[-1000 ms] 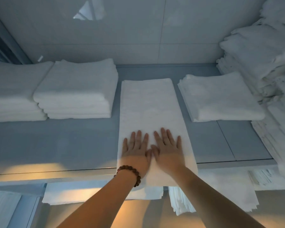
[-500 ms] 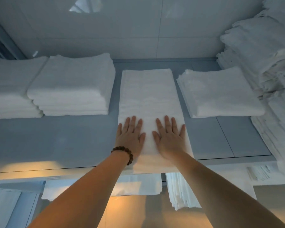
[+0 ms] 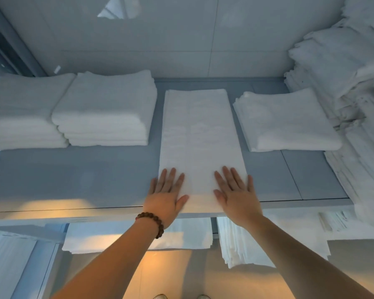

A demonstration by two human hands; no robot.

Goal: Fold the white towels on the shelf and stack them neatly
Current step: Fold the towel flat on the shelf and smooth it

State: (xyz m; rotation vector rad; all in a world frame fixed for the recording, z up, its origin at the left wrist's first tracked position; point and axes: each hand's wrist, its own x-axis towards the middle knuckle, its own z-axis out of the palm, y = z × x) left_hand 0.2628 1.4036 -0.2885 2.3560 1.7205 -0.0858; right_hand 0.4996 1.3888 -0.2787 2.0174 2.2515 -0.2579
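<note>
Currently the step in hand appears to be smoothing a part-folded towel before its next fold. The towel (image 3: 198, 130) lies as a long narrow strip on the shelf (image 3: 73, 175). It runs from near the back wall to the front edge, between the finished stacks.

The left hand (image 3: 165, 192) rests flat on the strip's near left border, with its outer fingers over bare shelf. The right hand (image 3: 235, 190) rests flat on the near right border. Neither grip is closed: the fingers of both hands are straight and spread, pressing down and holding nothing. A bead bracelet (image 3: 150, 221) sits on the left wrist.

To do the step well:
- Press evenly with both palms and work outward, so that no creases stay trapped between the layers.
- Check that the long edges are parallel and the layers flush before lifting the near end.
- For the next fold, take the two near corners and bring them squarely to the far corners. A skewed strip would likely give a skewed square that sits badly on a stack.

As for storage, the shelf carries:
- a folded stack (image 3: 104, 108) just left of the strip;
- a second stack (image 3: 20, 113) touching that one, further left;
- a lower stack (image 3: 283, 119) just right of the strip;
- a tall, less tidy pile (image 3: 343, 65) at the far right.

Below the shelf more white linen (image 3: 188, 236) shows; its support is hidden.
</note>
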